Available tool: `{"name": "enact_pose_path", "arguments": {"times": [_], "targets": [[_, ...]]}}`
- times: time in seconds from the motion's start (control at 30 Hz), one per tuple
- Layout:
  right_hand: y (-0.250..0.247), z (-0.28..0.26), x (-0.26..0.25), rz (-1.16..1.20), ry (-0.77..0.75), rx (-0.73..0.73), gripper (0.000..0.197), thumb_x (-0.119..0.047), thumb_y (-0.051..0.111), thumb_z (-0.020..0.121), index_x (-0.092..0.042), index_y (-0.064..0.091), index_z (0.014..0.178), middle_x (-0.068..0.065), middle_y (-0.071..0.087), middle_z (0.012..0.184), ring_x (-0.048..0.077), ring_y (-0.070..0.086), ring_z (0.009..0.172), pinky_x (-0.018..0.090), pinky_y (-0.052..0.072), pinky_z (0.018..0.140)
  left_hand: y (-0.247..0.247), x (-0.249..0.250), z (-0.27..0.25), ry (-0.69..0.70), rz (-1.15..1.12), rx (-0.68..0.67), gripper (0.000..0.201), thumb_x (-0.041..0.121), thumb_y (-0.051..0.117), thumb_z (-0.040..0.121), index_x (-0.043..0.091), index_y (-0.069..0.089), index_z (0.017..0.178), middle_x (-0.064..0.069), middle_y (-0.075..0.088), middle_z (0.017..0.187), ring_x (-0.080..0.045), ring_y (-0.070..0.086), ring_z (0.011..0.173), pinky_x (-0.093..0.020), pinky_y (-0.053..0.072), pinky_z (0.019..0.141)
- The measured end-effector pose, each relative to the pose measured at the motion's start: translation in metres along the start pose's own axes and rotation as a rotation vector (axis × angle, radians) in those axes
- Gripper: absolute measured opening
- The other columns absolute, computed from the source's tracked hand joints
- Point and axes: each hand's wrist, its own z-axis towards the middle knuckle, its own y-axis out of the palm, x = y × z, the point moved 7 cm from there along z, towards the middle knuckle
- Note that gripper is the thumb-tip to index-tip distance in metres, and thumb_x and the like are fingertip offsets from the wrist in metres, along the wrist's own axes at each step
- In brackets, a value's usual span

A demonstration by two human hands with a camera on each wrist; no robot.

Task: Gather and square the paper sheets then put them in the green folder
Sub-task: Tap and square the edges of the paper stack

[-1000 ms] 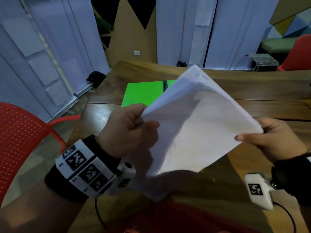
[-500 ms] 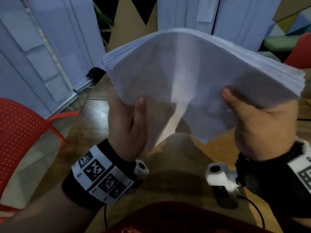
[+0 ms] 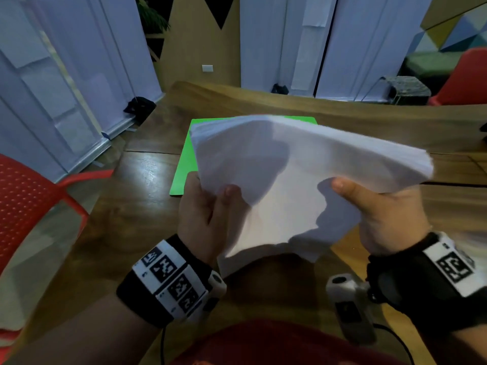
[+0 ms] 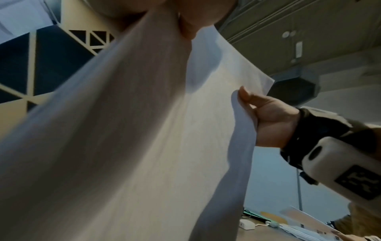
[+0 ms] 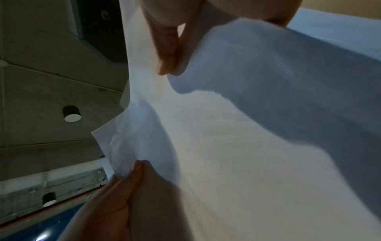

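I have the stack of paper sheets (image 3: pixel 303 164) up in the air between both hands, above the counter (image 3: pixel 147 180) and clear of it. My left hand (image 3: pixel 203 217) grips the stack's left side, thumb pressed on the face toward me and the other fingers hidden behind the paper; my right hand (image 3: pixel 382 217) grips the right side the same way, thumb (image 3: pixel 350 189) laid across the near face, so both sets of fingers are clamped on the sheets. The stack bows upward in the middle, and its long axis runs left to right across me, the right end a little lower. Its far edge looks fairly even from the head view, though the near lower corners hang unevenly, so I judge the squaring not quite finished. The green folder (image 3: pixel 184 164) lies flat on the counter straight ahead of my hands and a bit to the left, mostly hidden behind the paper; only its left strip and a sliver of its far edge show, and I cannot tell whether it lies open. My left hand is the nearer one to it. The coming move, as I read it, is forward and down onto that folder.
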Motion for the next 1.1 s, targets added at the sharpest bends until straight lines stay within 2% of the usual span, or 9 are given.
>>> {"name": "enact_pose_path", "arguments": {"times": [0.27,0.37,0.47,0.63,0.73,0.83,0.93,1.03,1.1], "targets": [[-0.032,-0.012,0.093,-0.187,0.301,0.115,0.05,-0.032,0.091,0.029,-0.025,0.075,0.076,-0.015,0.076,0.078,0.008,0.071,0.079,0.03,0.058,0.076,0.019,-0.077,-0.018,-0.081,0.361,-0.276,0.047,0.051,0.04,0.082,0.005,0.052,0.08,-0.005,0.052,0.067,-0.016,0.052,0.057,-0.031,0.046,0.059],[-0.044,-0.018,0.124,-0.186,0.438,0.142,0.036,-0.008,0.088,0.045,-0.019,0.072,0.075,-0.014,0.075,0.071,0.022,0.07,0.086,0.019,0.057,0.064,0.023,-0.104,-0.026,-0.19,0.417,-0.339,0.044,0.041,0.043,0.079,0.004,0.056,0.099,-0.02,0.059,0.094,-0.032,0.06,0.082,-0.03,0.047,0.07],[-0.045,-0.012,0.128,-0.224,0.462,0.136,0.039,-0.019,0.092,0.04,-0.021,0.073,0.075,-0.008,0.076,0.079,0.016,0.071,0.084,0.024,0.056,0.074,0.021,-0.113,-0.026,-0.284,0.489,-0.338,0.027,0.023,0.058,0.084,-0.001,0.047,0.08,-0.028,0.06,0.09,-0.039,0.059,0.08,-0.03,0.038,0.06],[-0.035,0.005,0.104,-0.223,0.371,0.151,0.034,0.009,0.075,0.065,-0.019,0.065,0.082,-0.003,0.068,0.092,0.011,0.067,0.077,0.017,0.056,0.073,0.018,-0.098,-0.015,-0.269,0.387,-0.365,0.029,0.021,0.055,0.08,0.004,0.053,0.104,0.0,0.056,0.085,-0.022,0.055,0.078,-0.028,0.043,0.07],[-0.037,0.007,0.102,-0.118,0.389,0.093,0.06,-0.022,0.092,0.044,-0.018,0.068,0.099,0.001,0.074,0.102,0.015,0.071,0.093,0.035,0.055,0.085,0.018,-0.09,-0.005,-0.326,0.21,-0.364,0.015,0.017,0.058,0.081,0.02,0.052,0.094,0.001,0.062,0.083,-0.014,0.059,0.075,-0.033,0.049,0.073],[-0.029,0.005,0.104,0.058,0.448,-0.068,0.089,-0.035,0.094,0.028,-0.018,0.062,0.109,-0.011,0.075,0.101,0.007,0.069,0.097,0.021,0.056,0.074,0.018,-0.079,0.005,-0.355,0.061,-0.298,0.026,0.001,0.057,0.086,0.025,0.047,0.08,0.009,0.061,0.077,0.008,0.059,0.06,-0.015,0.048,0.062],[-0.024,0.002,0.107,0.053,0.536,-0.161,0.092,-0.039,0.094,0.026,-0.019,0.061,0.109,-0.013,0.075,0.098,0.004,0.07,0.093,0.016,0.055,0.069,0.02,-0.074,0.017,-0.349,0.004,-0.232,0.03,-0.002,0.056,0.085,0.025,0.046,0.079,0.009,0.06,0.08,0.0,0.06,0.069,-0.012,0.047,0.062],[-0.024,0.015,0.105,-0.009,0.534,-0.122,0.083,-0.029,0.094,0.038,-0.012,0.06,0.112,-0.006,0.075,0.103,0.01,0.071,0.091,0.021,0.056,0.071,0.026,-0.072,0.035,-0.334,0.03,-0.204,0.026,0.002,0.059,0.085,0.023,0.045,0.079,0.007,0.059,0.079,-0.01,0.057,0.072,-0.009,0.046,0.061],[-0.028,0.03,0.104,-0.083,0.52,0.008,0.055,-0.003,0.079,0.068,-0.002,0.057,0.118,0.005,0.068,0.113,0.013,0.068,0.083,0.024,0.054,0.071,0.032,-0.08,0.053,-0.355,0.122,-0.263,0.017,0.014,0.063,0.082,0.019,0.046,0.083,0.002,0.059,0.079,-0.015,0.056,0.071,-0.02,0.048,0.066]]}}
